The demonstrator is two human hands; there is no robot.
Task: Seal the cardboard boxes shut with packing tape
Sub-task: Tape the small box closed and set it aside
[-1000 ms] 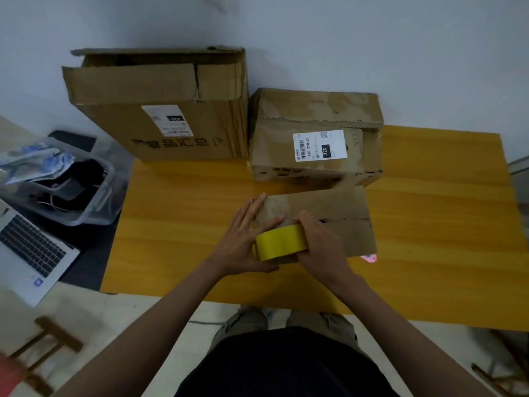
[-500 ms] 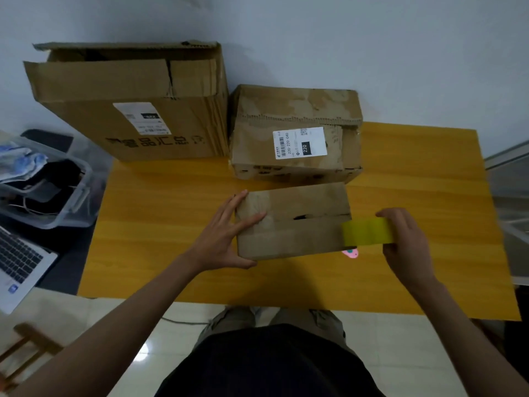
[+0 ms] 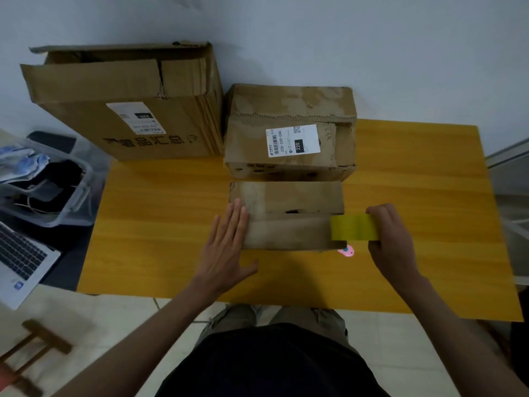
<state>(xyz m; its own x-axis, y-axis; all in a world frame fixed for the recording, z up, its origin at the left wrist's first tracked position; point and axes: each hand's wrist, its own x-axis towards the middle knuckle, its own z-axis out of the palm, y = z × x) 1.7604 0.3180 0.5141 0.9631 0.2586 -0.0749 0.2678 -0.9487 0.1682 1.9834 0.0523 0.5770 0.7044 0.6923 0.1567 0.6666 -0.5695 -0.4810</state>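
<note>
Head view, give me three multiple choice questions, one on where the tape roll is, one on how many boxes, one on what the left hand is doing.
1. Where is the tape roll?
A. at the small box's right end
B. on the laptop
C. on the floor

2. How many cardboard boxes stand on the table?
A. one
B. three
C. five

3. What is the left hand doing?
A. gripping scissors
B. lying flat on the small box
C. hanging off the table

Answers: A, the right hand holds it there; B, one small, two bigger behind; B, straight fingers rest on its left end.
</note>
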